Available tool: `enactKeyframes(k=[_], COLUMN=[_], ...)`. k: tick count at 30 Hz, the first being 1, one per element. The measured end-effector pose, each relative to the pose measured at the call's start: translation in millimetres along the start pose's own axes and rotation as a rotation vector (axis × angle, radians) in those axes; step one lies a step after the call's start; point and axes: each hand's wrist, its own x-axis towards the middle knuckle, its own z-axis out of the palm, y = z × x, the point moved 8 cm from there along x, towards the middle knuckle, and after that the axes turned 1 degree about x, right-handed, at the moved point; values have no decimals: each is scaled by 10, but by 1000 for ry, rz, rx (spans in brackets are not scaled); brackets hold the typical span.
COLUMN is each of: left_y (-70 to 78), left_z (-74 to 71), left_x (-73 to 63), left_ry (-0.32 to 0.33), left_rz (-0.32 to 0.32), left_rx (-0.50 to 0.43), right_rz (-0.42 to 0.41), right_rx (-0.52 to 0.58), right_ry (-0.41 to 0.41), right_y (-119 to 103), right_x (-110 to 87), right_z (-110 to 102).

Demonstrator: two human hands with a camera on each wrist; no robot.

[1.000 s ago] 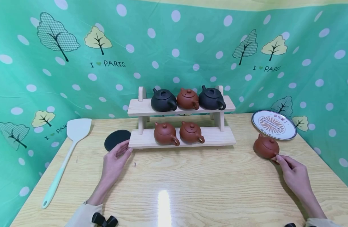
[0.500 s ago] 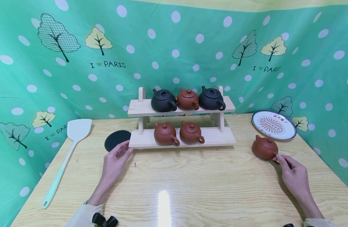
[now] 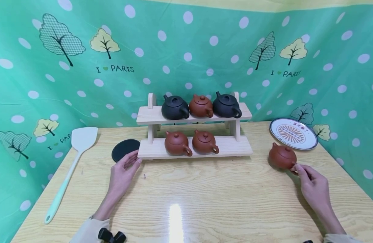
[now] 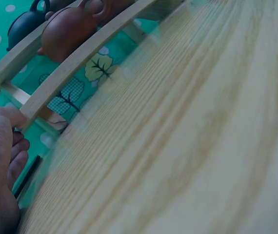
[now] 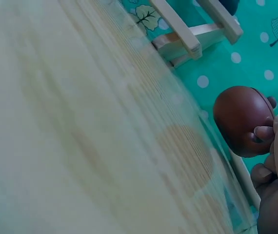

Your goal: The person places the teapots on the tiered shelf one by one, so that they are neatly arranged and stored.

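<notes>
My right hand pinches the handle of a reddish-brown teapot between thumb and fingers. In the right wrist view this teapot hangs clear of the tabletop, its reflection below it. My left hand grips the lower left corner of a two-tier wooden display rack, thumb at the front edge. On the rack's lower tier sit two brown teapots, the left one and the right one. Its upper tier bears a black teapot, a brown teapot and another black teapot.
Behind the held teapot lies a white patterned plate with a blue rim. A black round disc is partly behind my left hand. At far left lies a white spatula with a mint handle. A green printed cloth hangs around the table.
My right hand has carried the teapot slightly leftward, toward the rack and away from the plate. My left hand keeps its place at the rack's corner.
</notes>
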Motion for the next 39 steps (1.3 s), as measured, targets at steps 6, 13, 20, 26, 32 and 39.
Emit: enactKeyframes(k=[6,13,20,26,32,39], left_y=[-11,-4,22,27,27,21], left_z=[-8,-4,-14,-16,-14,-14], left_x=[1,10,10,13,13,5], left_ry=[4,4,8,8,8,8], left_rz=[-4,14,18,15,6,13], left_rx=[0,9,-2,-15,-14,-9], right_rz=[-29,-68,-76,-110,-124,-95], right_rx=[30,96,99,121,146,118], right_ry=[13,5,-28,-24,-23,-32], right_y=[-126,-247,-319,-411,-463,-478], right_x=[-9,-16,-13,-27,-31,-26], right_z=[9,23,56,83,109,132])
